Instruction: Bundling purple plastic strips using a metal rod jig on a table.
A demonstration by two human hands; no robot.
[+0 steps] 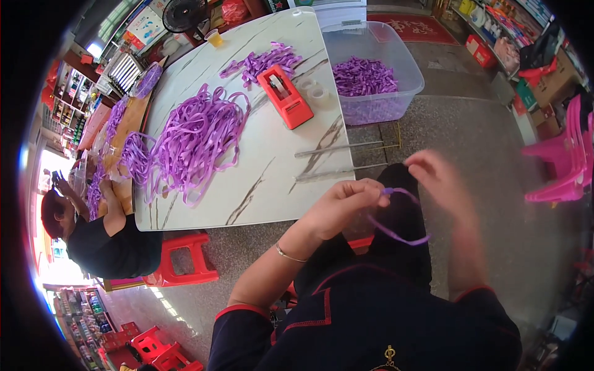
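Over my lap, my left hand [346, 204] pinches a thin purple ribbon [402, 238] between thumb and fingers. The ribbon hangs out to the right in an open loop, with a small thicker part at my fingertips. My right hand [439, 182] is raised just right of the loop and smeared by motion, so its grip is unclear. On the marble-patterned table [266, 204] lies a large tangled pile of purple ribbons [198, 139]. A smaller bunch of ribbons [266, 63] is farther back, beside a red tape dispenser [291, 108].
Clear tape rolls [318, 92] sit by the dispenser. Two metal rods [337, 148] jut past the table's right edge. Beyond stands a clear plastic bin [411, 80] of short purple pieces. At left, another person [114, 238] sits near a red stool [185, 260]. Pink chairs [563, 161] stand right.
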